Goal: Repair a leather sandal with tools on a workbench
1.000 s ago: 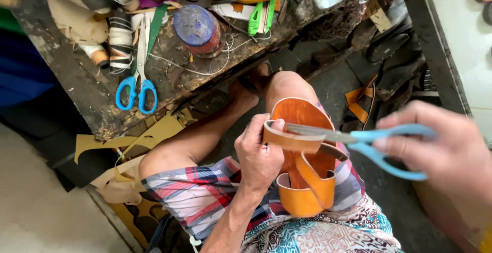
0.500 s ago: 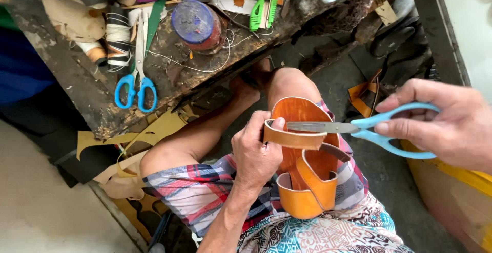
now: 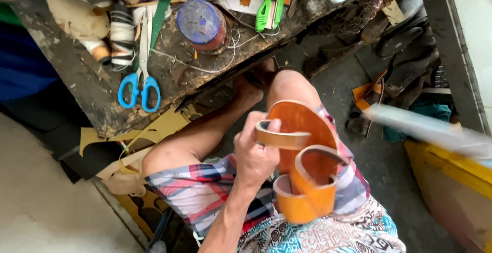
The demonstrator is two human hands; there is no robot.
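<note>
An orange leather sandal upper with looped straps (image 3: 302, 181) stands upright over the seated person's lap, its rounded sole piece facing up toward the knee. One tan strap band (image 3: 282, 140) is pulled out sideways across the top, pinched at its end. Two lower straps curve into open loops, the bottom one thick and glossy orange.

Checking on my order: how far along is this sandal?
Done: the orange sandal has its straps looped on. In hand: the left hand pinches the front strap. Left: I cannot tell; a blurred streak crosses the right side, and blue scissors lie on the bench.
</note>
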